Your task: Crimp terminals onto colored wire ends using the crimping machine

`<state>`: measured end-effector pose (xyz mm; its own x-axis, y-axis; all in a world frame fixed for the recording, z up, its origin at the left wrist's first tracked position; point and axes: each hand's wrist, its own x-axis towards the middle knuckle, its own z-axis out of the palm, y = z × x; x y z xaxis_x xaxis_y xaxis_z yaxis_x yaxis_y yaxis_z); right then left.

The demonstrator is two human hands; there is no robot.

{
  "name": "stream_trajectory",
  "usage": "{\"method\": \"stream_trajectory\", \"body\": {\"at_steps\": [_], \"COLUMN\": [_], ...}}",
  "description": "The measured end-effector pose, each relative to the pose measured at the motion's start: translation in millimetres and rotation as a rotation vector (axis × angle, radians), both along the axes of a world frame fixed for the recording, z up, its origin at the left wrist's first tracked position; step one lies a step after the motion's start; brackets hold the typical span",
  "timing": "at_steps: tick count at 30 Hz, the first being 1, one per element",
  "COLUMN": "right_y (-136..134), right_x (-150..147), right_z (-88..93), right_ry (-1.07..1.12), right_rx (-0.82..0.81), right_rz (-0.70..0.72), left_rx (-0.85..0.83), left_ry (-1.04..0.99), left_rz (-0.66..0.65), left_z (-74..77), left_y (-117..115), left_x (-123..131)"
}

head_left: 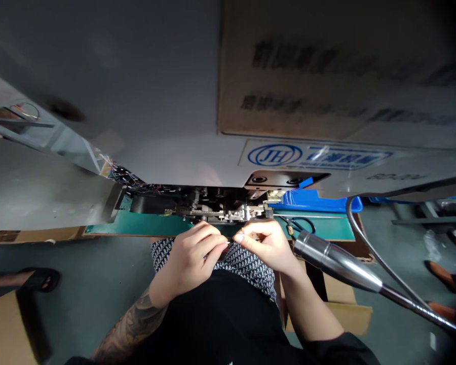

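My left hand (192, 256) and my right hand (264, 243) meet just in front of the metal mechanism (220, 208) of a grey machine (182, 152). Both hands have their fingers pinched together on a thin dark piece (228, 242) held between them; it is too small to name. The left fingertips press against the right fingertips at that piece. A bundle of thin coloured wires (123, 175) hangs at the left of the mechanism.
A green mat (144, 225) covers the bench edge. A blue tray (315, 202) sits right of the mechanism, blue-handled scissors (302, 223) below it. A metal lamp head on a flexible arm (336, 261) juts in at the right. A cardboard box (327, 66) stands on the machine. Someone's sandalled foot (38, 279) is at the left.
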<state>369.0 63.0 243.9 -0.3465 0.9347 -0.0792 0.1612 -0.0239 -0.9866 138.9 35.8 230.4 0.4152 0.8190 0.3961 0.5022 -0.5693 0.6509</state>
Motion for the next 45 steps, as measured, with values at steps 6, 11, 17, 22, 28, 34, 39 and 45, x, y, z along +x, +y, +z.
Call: {"method": "stream_trajectory", "body": {"at_steps": [6, 11, 17, 22, 28, 34, 39, 45], "right_y": [2, 5, -9, -21, -20, -17, -16, -15], "right_x": [-3, 3, -11, -33, -42, -45, -47, -50], "right_z": [-1.3, -3.8, -5.3, -11.0, -16.7, -23.6, -23.8, -16.2], "right_ry": [0.030, 0.047, 0.006, 0.018, 0.108, 0.064, 0.077, 0.103], "right_rx": [-0.003, -0.109, -0.001, 0.031, 0.027, 0.085, 0.067, 0.023], "right_rz": [-0.027, 0.115, -0.168, -0.524, -0.614, -0.659, -0.648, -0.643], "left_rx": [-0.047, -0.049, 0.047, 0.156, 0.178, 0.172, 0.155, 0.154], "left_ry": [-0.003, 0.036, -0.040, -0.042, -0.012, -0.012, -0.012, -0.017], "left_rz": [-0.029, -0.071, 0.038, 0.137, 0.155, 0.178, 0.191, 0.221], "left_z": [3.3, 3.9, 3.2, -0.3, -2.0, -2.6, -1.9, -3.9], "left_y": [2, 3, 4, 4, 2, 1, 1, 0], "left_x": [-3, -6, 1, 12, 20, 21, 19, 19]}}
